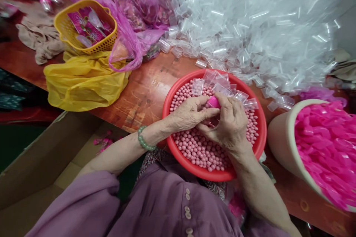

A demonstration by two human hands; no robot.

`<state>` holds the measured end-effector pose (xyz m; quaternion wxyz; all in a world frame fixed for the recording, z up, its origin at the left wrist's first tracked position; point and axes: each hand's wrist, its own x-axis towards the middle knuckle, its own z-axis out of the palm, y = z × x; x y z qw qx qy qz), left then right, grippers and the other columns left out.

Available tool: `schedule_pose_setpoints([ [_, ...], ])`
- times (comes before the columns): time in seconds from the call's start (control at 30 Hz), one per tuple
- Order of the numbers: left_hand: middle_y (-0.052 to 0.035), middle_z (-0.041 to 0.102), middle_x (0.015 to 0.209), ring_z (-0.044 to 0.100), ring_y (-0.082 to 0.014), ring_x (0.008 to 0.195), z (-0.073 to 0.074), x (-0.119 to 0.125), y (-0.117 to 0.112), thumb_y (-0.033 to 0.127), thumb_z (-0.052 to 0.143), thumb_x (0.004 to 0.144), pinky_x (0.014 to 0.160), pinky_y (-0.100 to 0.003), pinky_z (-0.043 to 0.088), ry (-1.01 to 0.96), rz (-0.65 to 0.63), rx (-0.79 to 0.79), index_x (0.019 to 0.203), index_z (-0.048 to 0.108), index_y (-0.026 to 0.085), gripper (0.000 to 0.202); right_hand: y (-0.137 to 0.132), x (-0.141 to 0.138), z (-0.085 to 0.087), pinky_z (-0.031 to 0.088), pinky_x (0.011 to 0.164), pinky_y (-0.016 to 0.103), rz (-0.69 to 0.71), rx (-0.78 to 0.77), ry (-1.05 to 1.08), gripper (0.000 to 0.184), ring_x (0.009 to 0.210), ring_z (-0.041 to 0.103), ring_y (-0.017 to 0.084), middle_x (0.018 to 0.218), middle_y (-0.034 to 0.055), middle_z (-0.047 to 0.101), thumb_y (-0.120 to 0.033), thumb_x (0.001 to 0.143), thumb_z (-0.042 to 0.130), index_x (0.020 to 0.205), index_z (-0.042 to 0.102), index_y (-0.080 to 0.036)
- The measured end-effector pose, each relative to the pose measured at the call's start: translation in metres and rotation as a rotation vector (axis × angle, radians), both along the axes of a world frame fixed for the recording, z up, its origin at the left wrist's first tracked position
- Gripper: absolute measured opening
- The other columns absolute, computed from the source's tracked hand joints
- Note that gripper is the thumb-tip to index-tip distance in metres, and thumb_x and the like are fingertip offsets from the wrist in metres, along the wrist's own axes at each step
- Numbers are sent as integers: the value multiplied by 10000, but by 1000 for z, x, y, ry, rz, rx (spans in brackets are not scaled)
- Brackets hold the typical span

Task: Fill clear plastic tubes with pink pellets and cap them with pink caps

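Observation:
Both hands meet over a red bowl (169,100) full of small pink balls (200,152). My left hand (190,113) and my right hand (230,122) are both closed in a pinch on one small bright pink plastic piece (213,102) held between them. A green bead bracelet (144,141) circles my left wrist. Several small clear plastic sleeves (219,81) lie on the balls at the bowl's far side.
A big heap of clear plastic sleeves (250,22) fills the back right. A cream tub (280,144) of bright pink plastic pieces stands right. Back left are a yellow basket (66,26), a yellow bag (83,81) and pink bags (130,18). A cardboard box (41,166) sits lower left.

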<state>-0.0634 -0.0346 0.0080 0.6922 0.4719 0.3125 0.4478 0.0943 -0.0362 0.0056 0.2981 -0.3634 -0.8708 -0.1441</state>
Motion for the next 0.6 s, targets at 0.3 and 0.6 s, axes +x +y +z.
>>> schedule_pose_setpoints([
  [0.3,-76,669,736,652,-199,788,-14,4,3,699,504,896,750,-351,553,-219,-108,-288,778,643,161,568,2,2,-2,515,878,513,87,-110,-18,720,960,686,337,1120,173,706,-464,843,640,1452,402,-162],
  [0.6,-22,672,815,611,-181,827,-20,9,0,336,421,931,881,-361,537,105,244,-38,801,634,195,286,2,-6,-7,528,842,482,141,-6,11,715,997,705,324,1143,192,717,-475,876,619,1460,394,-130],
])
